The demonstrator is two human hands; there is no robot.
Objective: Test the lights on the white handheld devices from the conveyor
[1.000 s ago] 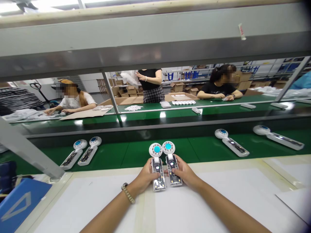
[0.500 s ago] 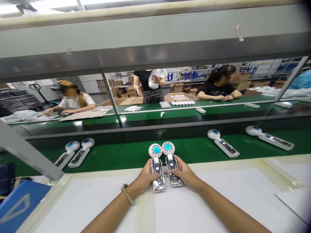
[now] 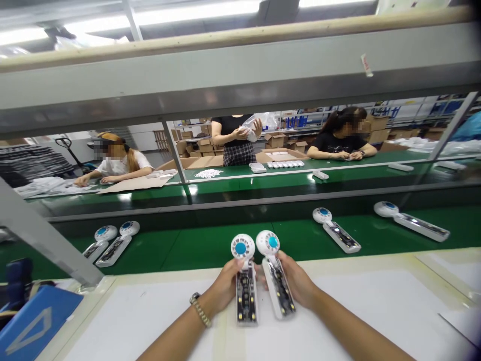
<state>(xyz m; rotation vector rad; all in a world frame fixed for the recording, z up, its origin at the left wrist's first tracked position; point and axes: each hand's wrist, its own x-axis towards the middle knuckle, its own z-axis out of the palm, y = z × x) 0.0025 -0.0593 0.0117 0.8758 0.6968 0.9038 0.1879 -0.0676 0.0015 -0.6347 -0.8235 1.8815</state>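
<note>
My left hand [image 3: 226, 285] is closed round a white handheld device [image 3: 246, 296] with a round vented head and a clear-fronted body showing a circuit board. A matching device [image 3: 278, 288] is gripped in my right hand [image 3: 297, 281], its head leaning left and its lower end to the right. The two devices are side by side with a narrow gap between them, heads pointing away from me, above the near edge of the white worktop. Fingers behind the devices are mostly hidden.
On the green belt [image 3: 203, 245] lie similar devices: two at the left [image 3: 114, 249], one at the right [image 3: 341, 235] and another farther right [image 3: 423, 225]. A slanted metal post [image 3: 48, 235] and a blue folder [image 3: 33, 321] are at left. Three people are across the line.
Both devices have come lower and nearer, and the right one is turned and tilted more. My thumbs have moved off their fronts to the upper edges. Belt devices at right have shifted slightly left.
</note>
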